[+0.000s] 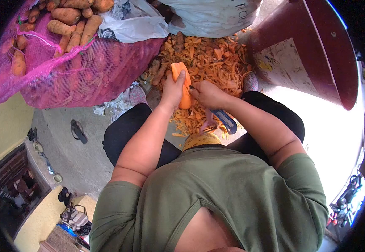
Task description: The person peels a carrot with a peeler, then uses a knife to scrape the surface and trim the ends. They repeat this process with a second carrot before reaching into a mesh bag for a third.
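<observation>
A large orange carrot, its skin peeled off, is held upright in my left hand, with the thumb lying along its upper part. My right hand is closed just right of the carrot, its fingers round a small dark tool that mostly hides in the grip and reaches the carrot's side. Orange peelings cover the ground beneath and beyond both hands. Below my right hand, a blue strap-like object lies between my knees, beside a pinkish piece.
A pink mesh sack full of unpeeled carrots lies at the upper left. White sacks stand at the top. A big maroon bin leans at the upper right. One sandal lies on the concrete floor.
</observation>
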A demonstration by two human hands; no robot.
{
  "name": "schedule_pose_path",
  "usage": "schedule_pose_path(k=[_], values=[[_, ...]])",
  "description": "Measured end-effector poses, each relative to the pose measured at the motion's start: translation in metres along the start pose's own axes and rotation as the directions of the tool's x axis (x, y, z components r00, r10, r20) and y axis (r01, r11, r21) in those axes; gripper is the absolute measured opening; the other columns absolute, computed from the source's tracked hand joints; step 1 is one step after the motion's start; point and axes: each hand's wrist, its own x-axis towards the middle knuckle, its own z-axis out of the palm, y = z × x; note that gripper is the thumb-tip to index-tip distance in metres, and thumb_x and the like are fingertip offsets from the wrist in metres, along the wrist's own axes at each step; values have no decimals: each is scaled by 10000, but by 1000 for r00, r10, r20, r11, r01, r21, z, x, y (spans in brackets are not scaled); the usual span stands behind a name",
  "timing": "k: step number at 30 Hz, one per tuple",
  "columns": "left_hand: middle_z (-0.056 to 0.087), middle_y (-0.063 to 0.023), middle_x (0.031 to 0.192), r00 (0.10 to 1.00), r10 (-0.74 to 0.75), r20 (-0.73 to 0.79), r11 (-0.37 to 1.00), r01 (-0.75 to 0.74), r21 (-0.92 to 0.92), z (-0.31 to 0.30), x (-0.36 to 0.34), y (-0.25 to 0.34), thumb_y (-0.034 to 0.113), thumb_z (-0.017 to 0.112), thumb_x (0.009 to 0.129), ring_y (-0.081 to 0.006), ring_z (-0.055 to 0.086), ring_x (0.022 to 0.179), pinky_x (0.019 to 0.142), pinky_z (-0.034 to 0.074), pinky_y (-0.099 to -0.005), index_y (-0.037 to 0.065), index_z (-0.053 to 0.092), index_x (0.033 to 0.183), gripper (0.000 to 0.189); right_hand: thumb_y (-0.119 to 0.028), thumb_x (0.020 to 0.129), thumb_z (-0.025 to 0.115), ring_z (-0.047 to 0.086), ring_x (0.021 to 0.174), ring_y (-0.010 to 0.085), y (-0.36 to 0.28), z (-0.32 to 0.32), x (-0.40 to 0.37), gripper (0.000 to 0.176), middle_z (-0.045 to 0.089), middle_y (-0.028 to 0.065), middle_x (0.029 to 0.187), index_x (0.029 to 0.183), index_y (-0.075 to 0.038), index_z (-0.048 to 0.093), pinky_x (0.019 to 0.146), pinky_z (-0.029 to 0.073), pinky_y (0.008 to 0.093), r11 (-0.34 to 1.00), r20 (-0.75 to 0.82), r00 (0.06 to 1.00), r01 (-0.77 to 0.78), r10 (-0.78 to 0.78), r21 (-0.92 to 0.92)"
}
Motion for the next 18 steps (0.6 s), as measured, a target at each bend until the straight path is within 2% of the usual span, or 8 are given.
schedule_pose_path(k=[1, 4, 7, 10, 13, 14, 17, 18], values=[[539, -104, 943, 1000, 7, 1, 999, -7, 32, 1, 0, 0, 304, 502, 851, -179, 524, 829, 722, 421, -297, -15, 448, 1060, 384, -197, 827, 437, 537, 538, 203, 2, 1, 0, 249, 508, 123, 564, 768, 34, 506, 537, 427, 330, 999, 0, 1000, 22, -22, 32], [552, -106, 923, 984, 175, 19, 947, -173, 271, -3, 2, -1, 299, 519, 842, -190, 534, 820, 713, 422, -294, -12, 457, 1037, 372, -204, 835, 441, 493, 461, 155, 4, 3, -1, 244, 486, 61, 519, 733, 10, 500, 486, 413, 285, 951, -6, 1000, -24, 27, 310], [570, -106, 887, 989, 150, -14, 969, -144, 203, -1, 3, -1, 295, 502, 852, -197, 550, 805, 697, 423, -289, -3, 471, 1006, 337, -209, 837, 446, 445, 418, 127, 6, -2, -2, 227, 456, 32, 486, 710, -25, 486, 445, 379, 255, 810, 163, 984, -152, 71, 566], [572, -106, 893, 999, -39, 33, 995, 42, -93, -2, 5, 1, 327, 453, 871, -200, 561, 800, 693, 437, -289, -2, 471, 1010, 357, -224, 847, 437, 427, 423, 99, 7, -5, -3, 228, 438, 23, 472, 692, -60, 465, 423, 346, 245, 642, 212, 977, -174, 18, 747], [534, -89, 945, 934, -187, 306, 945, 256, -203, -10, 0, 9, 427, 385, 872, -186, 557, 789, 695, 475, -318, 35, 412, 1086, 447, -233, 854, 424, 403, 401, 104, 5, -5, -3, 225, 430, 15, 468, 697, -76, 462, 405, 323, 246, 452, 116, 993, -113, 21, 885], [537, -88, 950, 941, -185, 283, 935, 257, -244, -9, 0, 7, 423, 379, 876, -181, 558, 803, 703, 473, -315, 26, 425, 1083, 451, -235, 859, 412, 402, 396, 114, 8, -9, 1, 225, 417, 6, 462, 699, -84, 456, 401, 329, 256, 423, 107, 994, -107, 23, 900], [544, -85, 961, 953, -205, 225, 907, 271, -322, -3, -2, 5, 419, 366, 882, -168, 559, 832, 721, 469, -309, 10, 453, 1080, 462, -247, 848, 439, 434, 416, 149, -1, -25, 1, 309, 473, 41, 492, 612, -58, 498, 424, 356, 305, 623, 14, 943, -231, 334, 747], [545, -83, 961, 951, -226, 211, 903, 286, -322, -4, -6, 11, 422, 365, 882, -166, 559, 834, 722, 468, -308, 13, 455, 1084, 464, -261, 837, 453, 484, 447, 183, 2, -27, 3, 327, 497, 73, 506, 610, -33, 517, 455, 404, 340, 751, -2, 945, -259, 328, 607]])
